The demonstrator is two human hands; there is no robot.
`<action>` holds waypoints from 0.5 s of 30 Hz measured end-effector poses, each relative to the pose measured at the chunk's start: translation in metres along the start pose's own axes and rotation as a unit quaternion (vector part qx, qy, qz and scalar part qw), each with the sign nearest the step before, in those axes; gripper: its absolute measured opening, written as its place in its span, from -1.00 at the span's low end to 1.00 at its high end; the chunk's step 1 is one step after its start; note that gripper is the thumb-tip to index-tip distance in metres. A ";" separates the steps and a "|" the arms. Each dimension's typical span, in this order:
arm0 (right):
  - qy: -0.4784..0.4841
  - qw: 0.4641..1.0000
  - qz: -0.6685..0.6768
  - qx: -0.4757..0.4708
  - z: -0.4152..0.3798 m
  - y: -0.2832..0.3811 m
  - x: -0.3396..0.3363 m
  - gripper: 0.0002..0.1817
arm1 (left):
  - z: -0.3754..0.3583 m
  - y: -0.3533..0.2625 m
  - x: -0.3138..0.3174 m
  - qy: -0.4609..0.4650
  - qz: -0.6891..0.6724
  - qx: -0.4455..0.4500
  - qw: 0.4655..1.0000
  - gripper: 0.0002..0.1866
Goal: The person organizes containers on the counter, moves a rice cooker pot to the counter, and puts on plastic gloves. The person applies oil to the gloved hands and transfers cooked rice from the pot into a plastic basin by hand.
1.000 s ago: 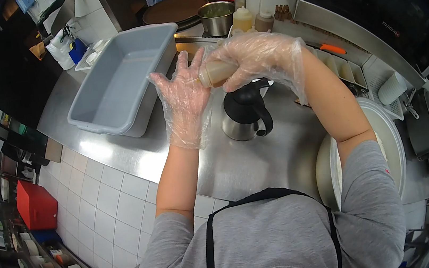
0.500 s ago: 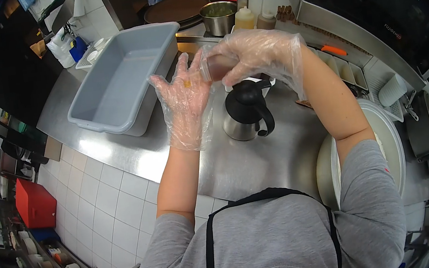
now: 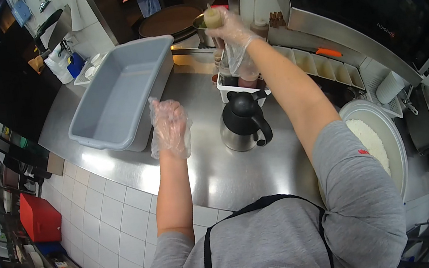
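My right hand (image 3: 231,30), in a clear plastic glove, is wrapped round a squeeze bottle (image 3: 212,18) with pale yellowish contents, near the metal pot (image 3: 203,31) at the back. Below that hand a white tray (image 3: 227,94) holds several jars. In front of the tray a black and steel jug (image 3: 242,120) stands upright on the steel counter (image 3: 214,177). My left hand (image 3: 170,123), also gloved, hovers beside the right side of a grey tub (image 3: 113,93). Its fingers are curled closed, and whether anything is in them is hidden.
A large round container of white grains (image 3: 368,139) stands at the right, below a row of white bins (image 3: 324,67). An orange-handled tool (image 3: 329,52) lies behind the bins. Another bottle (image 3: 259,28) stands by the tiled wall. White cups (image 3: 389,87) are at the far right.
My right hand has moved up and back and taken hold of the squeeze bottle; the reddish container near it is no longer in its grasp. My left hand has lowered slightly leftward and curled its fingers.
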State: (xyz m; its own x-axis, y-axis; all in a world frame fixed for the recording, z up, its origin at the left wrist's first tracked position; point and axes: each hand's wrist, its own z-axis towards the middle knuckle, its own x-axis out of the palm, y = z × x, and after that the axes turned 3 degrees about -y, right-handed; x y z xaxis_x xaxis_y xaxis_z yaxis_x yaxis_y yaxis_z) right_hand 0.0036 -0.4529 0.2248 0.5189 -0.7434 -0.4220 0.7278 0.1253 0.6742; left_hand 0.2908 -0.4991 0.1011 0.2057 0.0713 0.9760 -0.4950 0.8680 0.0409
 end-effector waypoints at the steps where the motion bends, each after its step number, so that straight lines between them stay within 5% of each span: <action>1: 0.005 0.999 -0.051 0.008 -0.002 -0.007 0.001 -0.35 | -0.003 -0.003 -0.002 0.004 -0.016 -0.003 1.000 -0.66; 4: 0.022 0.965 -0.220 0.142 -0.009 -0.026 0.006 -0.37 | -0.007 -0.014 -0.008 0.002 -0.014 -0.012 1.000 -0.63; 10: 0.172 0.901 -0.340 0.208 -0.016 -0.041 0.013 -0.37 | -0.013 0.001 0.007 -0.035 0.015 0.040 0.998 -0.63; 15: 0.096 0.953 -0.282 0.057 -0.052 0.025 -0.017 -0.51 | -0.003 0.035 0.018 -0.043 0.000 -0.017 0.999 -0.62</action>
State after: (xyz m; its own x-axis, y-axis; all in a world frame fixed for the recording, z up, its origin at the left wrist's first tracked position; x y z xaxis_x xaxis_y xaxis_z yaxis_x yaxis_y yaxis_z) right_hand 0.0362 -0.4033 0.2171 0.1411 -0.5356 -0.8326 0.8672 -0.3388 0.3649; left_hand 0.2796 -0.4655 0.1192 0.1313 0.0296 0.9909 -0.4648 0.8847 0.0351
